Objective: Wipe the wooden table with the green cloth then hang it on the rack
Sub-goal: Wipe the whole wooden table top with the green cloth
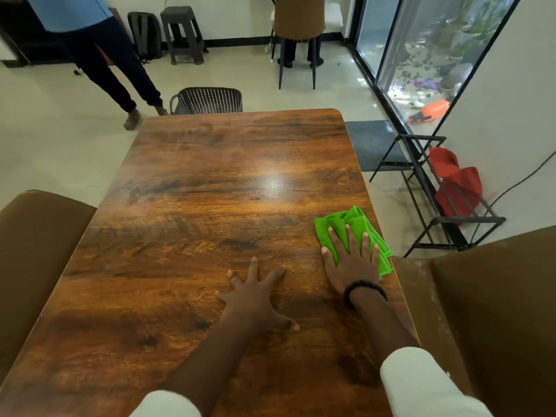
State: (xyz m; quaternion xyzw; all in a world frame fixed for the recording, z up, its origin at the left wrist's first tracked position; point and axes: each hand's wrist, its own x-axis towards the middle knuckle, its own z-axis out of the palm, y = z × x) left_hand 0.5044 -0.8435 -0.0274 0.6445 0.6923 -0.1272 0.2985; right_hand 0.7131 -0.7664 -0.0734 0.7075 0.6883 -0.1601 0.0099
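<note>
Right hand [352,260] flat on green cloth [349,225], pressing it to wooden tabletop [228,188] near right edge. Left hand [255,296] spread flat on bare wood beside it. Black rack [436,191] on floor, right.

A wooden table [210,206] with a glossy, dark-grained brown top and rounded far corners is seen stretching away from the viewer, a patch of light being reflected near its middle. A bright green cloth [355,233], folded and somewhat bunched, is laid flat on the tabletop close to the right edge, toward the near end. Its nearer part is covered by the right hand [352,260], which is pressed on it with straight, spread fingers. A black metal rack [436,194] of thin bars is placed on the floor to the right of the table, apart from it, with a red fabric item draped on it.
</note>
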